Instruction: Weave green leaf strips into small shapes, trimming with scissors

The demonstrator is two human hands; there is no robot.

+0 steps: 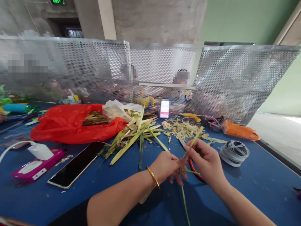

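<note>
Over the blue table, my left hand (168,168) has its fingers pinched around a thin green leaf strip (185,201) that hangs down toward me. My right hand (205,160) is closed too, with thumb and fingertips on a pale green strip end (197,135) pointing up. Both hands almost meet, so where the strips join is hidden by fingers. Beneath them lie scissors with a red handle (197,172), partly covered by my right hand. Left of my hands is a pile of pale green leaf strips (131,136); shredded leaf scraps (183,128) lie beyond.
A red plastic bag (63,125) with dry leaves, a phone (76,164) and a magenta power strip (37,166) occupy the left. Grey yarn (234,153) and an orange packet (241,130) sit right. A perforated metal screen (162,62) stands behind, with people beyond it.
</note>
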